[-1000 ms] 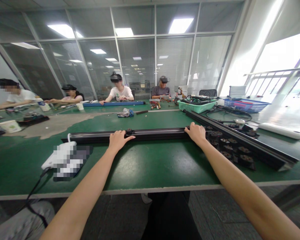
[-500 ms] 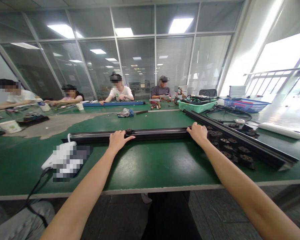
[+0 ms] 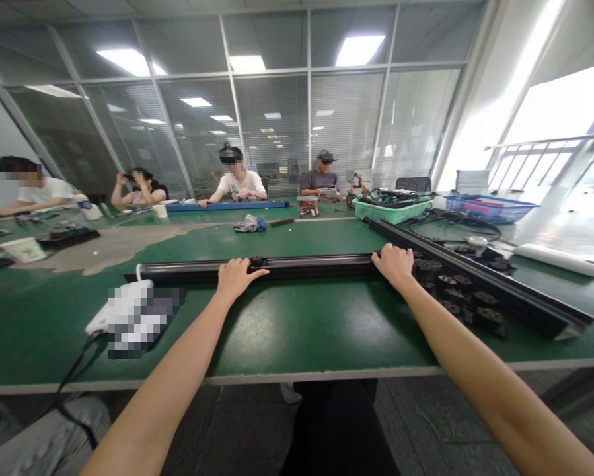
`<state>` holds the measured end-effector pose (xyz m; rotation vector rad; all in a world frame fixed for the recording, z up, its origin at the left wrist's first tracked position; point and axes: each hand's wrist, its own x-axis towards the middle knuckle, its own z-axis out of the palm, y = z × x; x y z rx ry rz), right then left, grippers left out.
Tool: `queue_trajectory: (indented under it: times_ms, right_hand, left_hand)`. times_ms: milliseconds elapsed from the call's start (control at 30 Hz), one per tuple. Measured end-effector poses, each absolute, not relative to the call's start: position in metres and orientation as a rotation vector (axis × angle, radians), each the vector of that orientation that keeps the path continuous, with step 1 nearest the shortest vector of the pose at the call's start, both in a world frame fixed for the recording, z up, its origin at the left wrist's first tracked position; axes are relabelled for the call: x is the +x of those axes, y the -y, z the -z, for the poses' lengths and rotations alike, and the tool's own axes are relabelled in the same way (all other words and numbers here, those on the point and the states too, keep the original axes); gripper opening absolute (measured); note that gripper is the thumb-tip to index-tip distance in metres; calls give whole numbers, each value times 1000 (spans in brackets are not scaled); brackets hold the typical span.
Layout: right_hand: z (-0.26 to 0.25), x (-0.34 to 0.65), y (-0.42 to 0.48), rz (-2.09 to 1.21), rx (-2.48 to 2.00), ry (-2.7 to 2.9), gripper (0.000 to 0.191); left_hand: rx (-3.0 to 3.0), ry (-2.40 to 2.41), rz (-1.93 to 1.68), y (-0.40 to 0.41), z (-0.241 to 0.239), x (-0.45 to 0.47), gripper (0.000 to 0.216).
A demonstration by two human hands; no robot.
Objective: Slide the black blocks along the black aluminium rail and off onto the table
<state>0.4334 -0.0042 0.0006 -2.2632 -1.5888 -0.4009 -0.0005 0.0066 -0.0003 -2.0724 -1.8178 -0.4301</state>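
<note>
A long black metal rail [image 3: 316,266] lies crosswise on the green table, with a small dark knob-like part [image 3: 257,260] on its top. My left hand [image 3: 234,279] grips the rail left of its middle, fingers over the far side and thumb stretched along the near side. Closed over the rail's right end is my right hand [image 3: 394,263]; its fingertips are partly hidden. Near the rail's left end sits a white device [image 3: 121,307] with a black cable, beside a blurred flat object [image 3: 150,324].
A second long black rail [image 3: 485,274] runs diagonally on the right, beside several dark bracket-like parts [image 3: 480,301]. Behind stand a green basket [image 3: 393,210] of cables and a blue basket [image 3: 495,208]. A crumpled cloth [image 3: 250,223] lies mid-table. Several people sit across the table.
My hands and the rail keep their places. The view shifts very slightly. At the far left, a person across the table has raised both hands to the head.
</note>
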Motion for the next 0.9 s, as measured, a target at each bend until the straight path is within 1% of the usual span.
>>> queue_trajectory:
  times_ms: [200,667,900]
  right_hand:
    - [0,431,5,366,-2280,1572,42]
    - [3,428,7,475,-2248,1582,44]
    - [2,428,6,472,-2252,1607,44]
  left_hand:
    - [-2073,1815,435,-8,2,-2,78]
    - [-2087,1830,442,-7,0,0,79]
    - [-2083,1825,437,-7,1,-1,79]
